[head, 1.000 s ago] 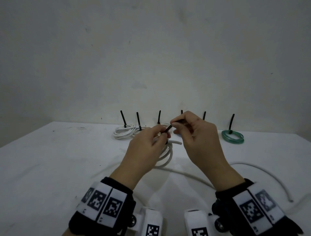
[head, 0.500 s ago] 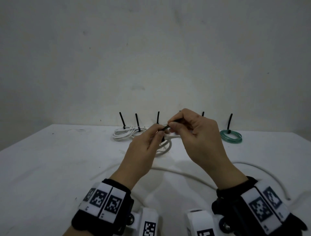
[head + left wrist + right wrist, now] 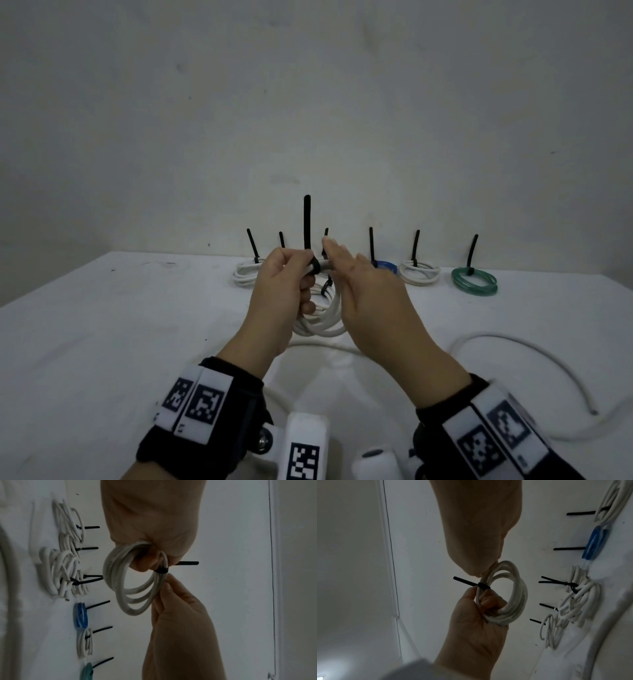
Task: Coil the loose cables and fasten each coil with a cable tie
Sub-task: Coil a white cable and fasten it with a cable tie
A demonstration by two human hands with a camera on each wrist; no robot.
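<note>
My left hand (image 3: 301,274) grips a white cable coil (image 3: 329,318) at its top and holds it above the table. A black cable tie (image 3: 307,222) is cinched around the coil beside the left fingers, and its free tail stands straight up. My right hand (image 3: 337,265) pinches the coil just right of the tie head, with its index finger raised. In the left wrist view the coil (image 3: 120,588) hangs from the left hand (image 3: 147,563), with the tie (image 3: 187,563) pointing away and the right hand (image 3: 164,588) below. The right wrist view shows the coil (image 3: 517,588), the tie (image 3: 464,580) and both hands (image 3: 479,573).
Tied coils with upright black tie tails line the back of the white table (image 3: 102,342): white ones (image 3: 246,274), a blue one (image 3: 385,265), another white (image 3: 419,272) and a green one (image 3: 474,281). A loose white cable (image 3: 513,346) curves across the table at the right.
The right hand has let go of the tie's tail, which now stands straight up from the coil. That hand has dropped onto the coil beside the tie head.
</note>
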